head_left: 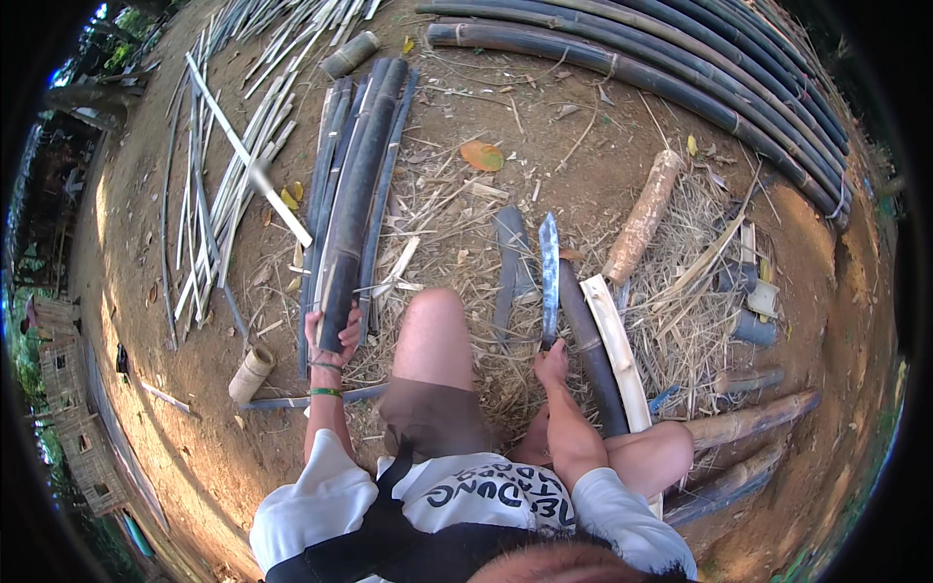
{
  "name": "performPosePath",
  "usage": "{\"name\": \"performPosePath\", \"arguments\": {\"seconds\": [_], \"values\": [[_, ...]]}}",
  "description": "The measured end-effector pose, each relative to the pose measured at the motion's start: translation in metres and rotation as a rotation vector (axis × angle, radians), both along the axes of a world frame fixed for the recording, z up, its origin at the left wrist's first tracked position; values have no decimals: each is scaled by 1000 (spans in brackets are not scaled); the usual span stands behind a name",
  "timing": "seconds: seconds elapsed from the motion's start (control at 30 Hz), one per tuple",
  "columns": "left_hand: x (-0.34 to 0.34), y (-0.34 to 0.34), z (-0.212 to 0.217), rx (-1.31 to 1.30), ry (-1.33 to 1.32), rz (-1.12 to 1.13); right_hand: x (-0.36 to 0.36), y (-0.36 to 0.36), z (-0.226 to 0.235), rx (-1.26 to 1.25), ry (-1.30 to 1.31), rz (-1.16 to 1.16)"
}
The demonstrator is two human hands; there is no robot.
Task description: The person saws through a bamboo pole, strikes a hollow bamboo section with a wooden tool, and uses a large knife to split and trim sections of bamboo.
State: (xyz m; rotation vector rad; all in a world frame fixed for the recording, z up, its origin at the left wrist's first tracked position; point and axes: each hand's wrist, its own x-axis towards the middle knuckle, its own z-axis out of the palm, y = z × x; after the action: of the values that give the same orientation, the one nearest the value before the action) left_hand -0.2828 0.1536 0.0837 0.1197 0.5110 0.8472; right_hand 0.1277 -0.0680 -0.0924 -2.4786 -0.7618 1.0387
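My left hand [331,339] is wrapped round the near end of a dark split bamboo pole [362,199], which points away from me over a stack of other dark bamboo pieces [319,185]. Bands circle my left wrist. In my right hand [551,361] is a machete [549,277], gripped by its handle with the blade pointing up and away. Just right of the blade lie a dark bamboo piece [591,350] and a pale split bamboo length [618,352], both running toward my bent right leg.
Pale bamboo strips [238,185] lie scattered at the far left. Long dark bamboo poles [641,73] are bundled at the far right. A short bamboo log [644,216], dry shavings [680,282] and cut bamboo pieces [753,418] lie to the right. A bamboo stub [252,374] is near my left arm.
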Motion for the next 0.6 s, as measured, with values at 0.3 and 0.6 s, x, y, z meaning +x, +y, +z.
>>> {"name": "performPosePath", "arguments": {"seconds": [0.3, 0.6], "values": [[-87, -34, -55, 152, 1416, -212, 7, 1, -13, -87, 8, 11], [105, 34, 29, 1006, 1374, 144, 4, 47, 107, 100, 34, -172]]}}
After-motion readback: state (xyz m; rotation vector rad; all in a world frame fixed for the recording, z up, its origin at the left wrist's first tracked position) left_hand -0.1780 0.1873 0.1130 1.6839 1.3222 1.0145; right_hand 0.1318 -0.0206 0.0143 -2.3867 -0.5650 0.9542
